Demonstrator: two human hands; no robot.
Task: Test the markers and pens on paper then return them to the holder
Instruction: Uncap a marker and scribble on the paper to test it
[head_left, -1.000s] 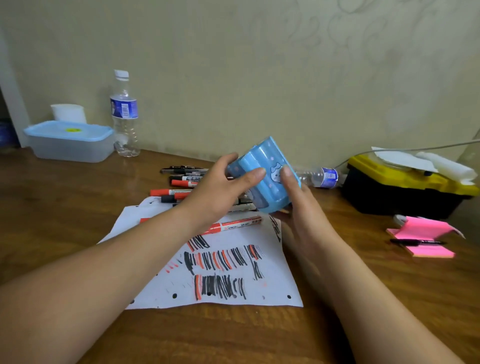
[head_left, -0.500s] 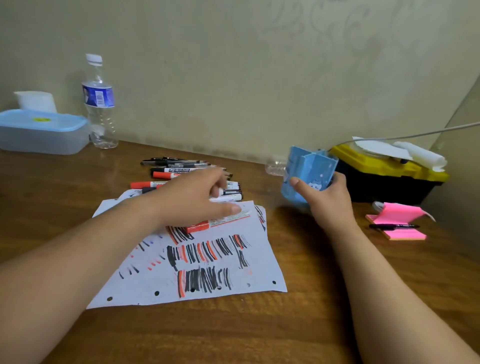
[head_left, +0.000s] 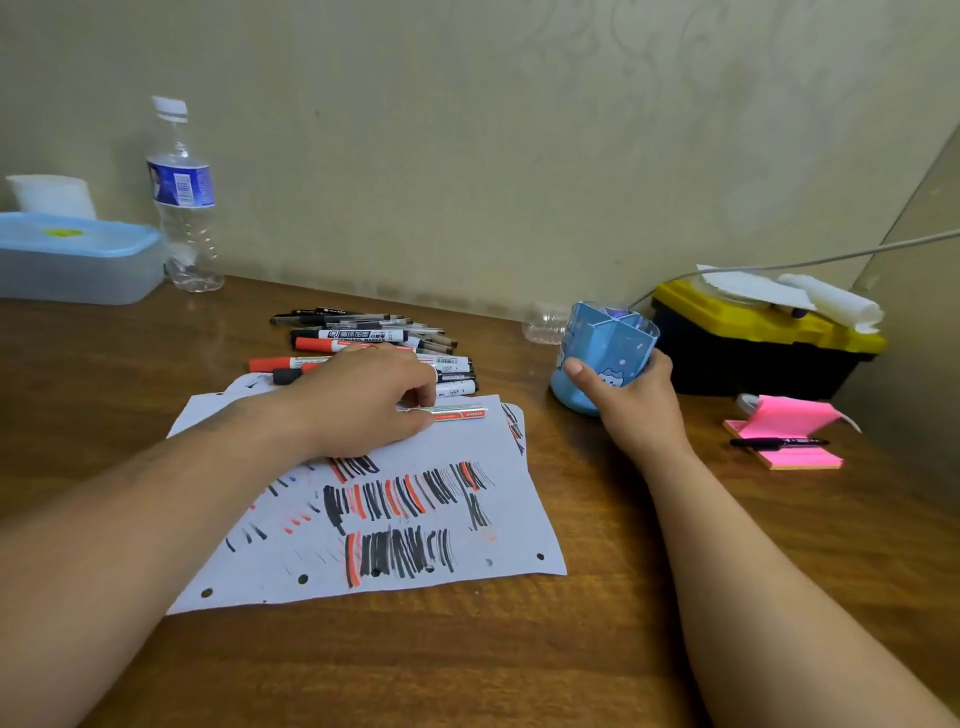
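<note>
My right hand (head_left: 636, 405) grips the blue divided pen holder (head_left: 605, 343), which stands upright on the table right of the paper. A white sheet of paper (head_left: 467, 540) covered in black and red strokes lies in front of me. My left hand (head_left: 363, 405) rests on the paper's top edge with its fingers curled over a red-and-white marker (head_left: 460, 413). Behind that hand lies a pile of several black and red markers and pens (head_left: 374, 338).
A water bottle (head_left: 183, 197) and a blue-lidded plastic box (head_left: 72, 260) stand at the back left. At the right are a black and yellow toolbox (head_left: 753, 343) and pink sticky notes (head_left: 789, 431) with a black pen (head_left: 776, 442). An empty bottle (head_left: 543, 325) lies behind the holder.
The holder went from both hands, tilted over the paper, to my right hand alone and now stands upright at the right. My left hand dropped onto the red-and-white marker.
</note>
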